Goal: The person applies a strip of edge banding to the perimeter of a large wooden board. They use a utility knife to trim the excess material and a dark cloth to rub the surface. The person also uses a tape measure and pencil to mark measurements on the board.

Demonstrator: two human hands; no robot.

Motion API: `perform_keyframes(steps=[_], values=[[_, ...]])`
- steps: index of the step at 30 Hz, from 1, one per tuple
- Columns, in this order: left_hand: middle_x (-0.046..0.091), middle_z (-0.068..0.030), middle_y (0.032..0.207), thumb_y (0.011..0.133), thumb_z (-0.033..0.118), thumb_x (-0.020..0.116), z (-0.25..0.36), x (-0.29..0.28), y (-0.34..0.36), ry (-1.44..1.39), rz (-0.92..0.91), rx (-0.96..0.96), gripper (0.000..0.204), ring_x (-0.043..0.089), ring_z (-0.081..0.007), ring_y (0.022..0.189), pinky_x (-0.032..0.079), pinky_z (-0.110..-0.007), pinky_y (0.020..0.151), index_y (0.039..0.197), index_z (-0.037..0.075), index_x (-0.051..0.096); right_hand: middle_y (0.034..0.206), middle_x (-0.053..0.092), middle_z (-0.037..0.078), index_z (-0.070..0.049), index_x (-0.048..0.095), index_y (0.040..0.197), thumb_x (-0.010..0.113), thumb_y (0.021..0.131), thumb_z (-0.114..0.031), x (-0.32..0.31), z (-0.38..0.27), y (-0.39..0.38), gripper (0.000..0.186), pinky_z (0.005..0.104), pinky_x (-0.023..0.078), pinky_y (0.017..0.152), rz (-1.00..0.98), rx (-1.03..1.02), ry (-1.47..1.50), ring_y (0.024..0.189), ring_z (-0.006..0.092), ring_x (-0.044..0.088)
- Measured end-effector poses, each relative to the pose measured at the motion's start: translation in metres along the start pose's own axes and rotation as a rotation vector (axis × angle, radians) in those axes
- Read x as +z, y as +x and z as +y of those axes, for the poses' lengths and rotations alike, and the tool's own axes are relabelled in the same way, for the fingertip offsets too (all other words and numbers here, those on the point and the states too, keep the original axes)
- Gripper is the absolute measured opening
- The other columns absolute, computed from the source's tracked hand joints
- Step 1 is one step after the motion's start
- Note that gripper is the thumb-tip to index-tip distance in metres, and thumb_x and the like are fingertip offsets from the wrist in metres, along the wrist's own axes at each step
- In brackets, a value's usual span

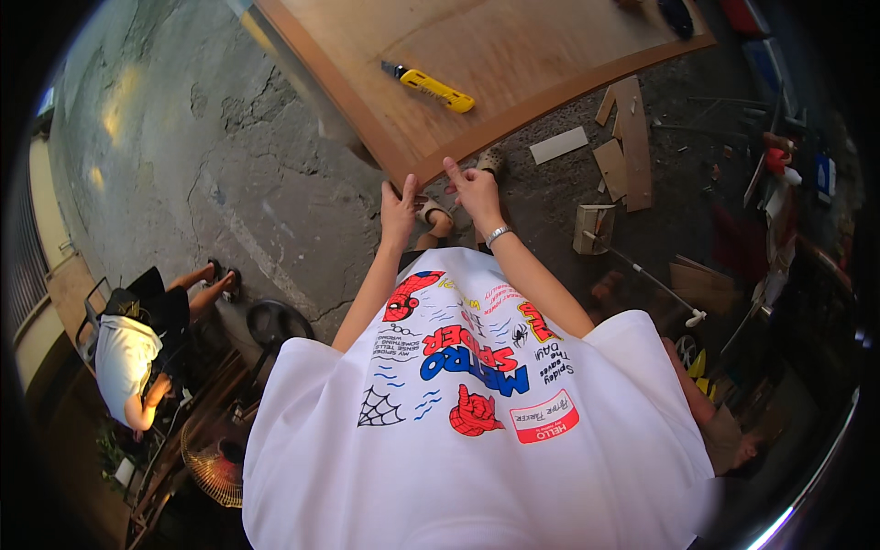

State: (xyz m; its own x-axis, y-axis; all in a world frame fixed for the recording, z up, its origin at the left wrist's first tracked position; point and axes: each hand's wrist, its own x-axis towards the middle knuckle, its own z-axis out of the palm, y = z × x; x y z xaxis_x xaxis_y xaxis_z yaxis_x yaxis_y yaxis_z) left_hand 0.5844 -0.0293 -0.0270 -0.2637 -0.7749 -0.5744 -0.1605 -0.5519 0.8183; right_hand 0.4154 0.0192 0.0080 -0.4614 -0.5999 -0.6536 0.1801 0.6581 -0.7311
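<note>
Both hands at the near corner of the plywood board (pixel 495 64): our left hand (pixel 400 211) and right hand (pixel 475 191) rest open, fingers splayed on its edge, gripping nothing. Yellow utility knife (pixel 429 86) lies on the board, well apart from both hands.

Board (pixel 513 55) mostly open; yellow knife (pixel 429 87) possibly obstructs centre.
</note>
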Motion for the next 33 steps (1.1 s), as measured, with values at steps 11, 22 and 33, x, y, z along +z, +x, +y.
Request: perform_keyframes(steps=[11,22,33], values=[[0.063,-0.0105,0.093,0.106,0.063,0.04,-0.015,0.007,0.002,0.21,0.125,0.096,0.067,0.066,-0.0194,0.072,0.058,-0.034,0.066,0.134,0.003,0.047,0.076,0.071,0.006,-0.002,0.075,0.088,0.095,0.073,-0.044,-0.202,-0.064,0.126,0.049,0.0222,0.034,0.044,-0.001,0.198,0.148,0.053,0.0085,0.052],[0.055,-0.0213,0.137,0.109,0.053,0.043,-0.012,0.015,-0.015,1.038,0.74,0.163,0.068,0.053,-0.0343,0.13,0.043,-0.043,0.107,0.144,-0.005,0.046,0.08,0.069,0.006,-0.003,0.064,0.09,0.079,0.085,-0.061,-0.467,-0.066,0.274,0.06,0.024,0.041,0.041,0.54,-0.081,0.387,0.055,0.0091,0.057],[0.052,-0.0205,0.122,0.095,0.039,0.073,0.114,0.174,0.104,0.686,0.863,0.166,0.059,0.057,-0.0345,0.111,0.048,-0.044,0.097,0.129,-0.004,0.051,0.112,0.073,0.021,0.014,0.07,0.103,0.098,0.07,-0.035,-0.318,-0.094,0.207,0.065,0.0374,0.053,0.095,-0.005,0.054,0.237,0.105,0.0253,0.068]])
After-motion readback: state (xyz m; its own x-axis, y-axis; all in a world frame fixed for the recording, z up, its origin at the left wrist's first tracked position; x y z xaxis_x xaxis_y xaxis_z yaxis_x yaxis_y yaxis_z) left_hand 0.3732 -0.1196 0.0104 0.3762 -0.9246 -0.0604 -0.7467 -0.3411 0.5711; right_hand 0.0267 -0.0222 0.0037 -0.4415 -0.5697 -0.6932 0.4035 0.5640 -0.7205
